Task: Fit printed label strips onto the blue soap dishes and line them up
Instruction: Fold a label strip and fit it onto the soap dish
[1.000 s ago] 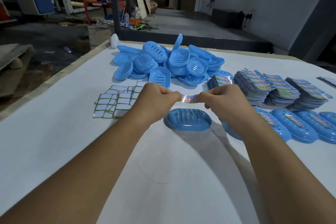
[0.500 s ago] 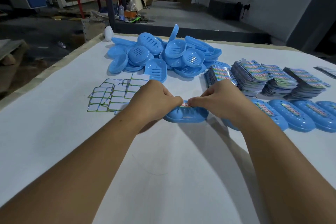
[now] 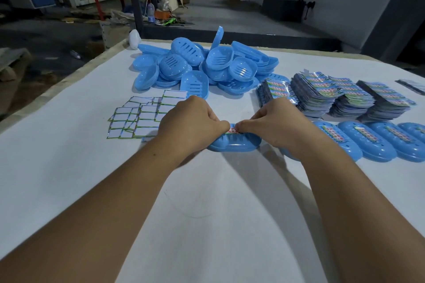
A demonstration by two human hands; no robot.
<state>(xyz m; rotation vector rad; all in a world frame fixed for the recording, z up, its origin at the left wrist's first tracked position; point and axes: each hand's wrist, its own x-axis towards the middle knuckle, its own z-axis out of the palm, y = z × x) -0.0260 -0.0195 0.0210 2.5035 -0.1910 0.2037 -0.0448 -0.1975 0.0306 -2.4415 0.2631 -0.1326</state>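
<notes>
The left hand point(image 3: 193, 126) and the right hand point(image 3: 276, 126) meet over one dish point(image 3: 236, 143) lying on the white table point(image 3: 69, 167), close in front of the person. Each hand has its fingers curled, pinching an end of a printed strip point(image 3: 232, 131) and pressing it down across the top of the dish; only a short stretch of the strip shows between the thumbs. Whether its ends are already tucked in cannot be told, as the knuckles hide them.

The dish looks like thin moulded plastic: light, fairly stiff, smooth and likely to skate on the cloth if pushed from one side. Holding it by both long ends at once, as now, should keep it from sliding. The strip looks like glossy film or thin card, very light and springy, likely to crease if bent sharply, so it is best held by its tips and bowed gently.

To the right, touching end to side, stands a row point(image 3: 368, 142) of dishes already wearing strips. Behind the row lie stacks point(image 3: 333, 96) of printed strips. Farther back sits a pile point(image 3: 197, 64) of bare dishes, and left of the hands are small white cards point(image 3: 140, 119) spread flat.
</notes>
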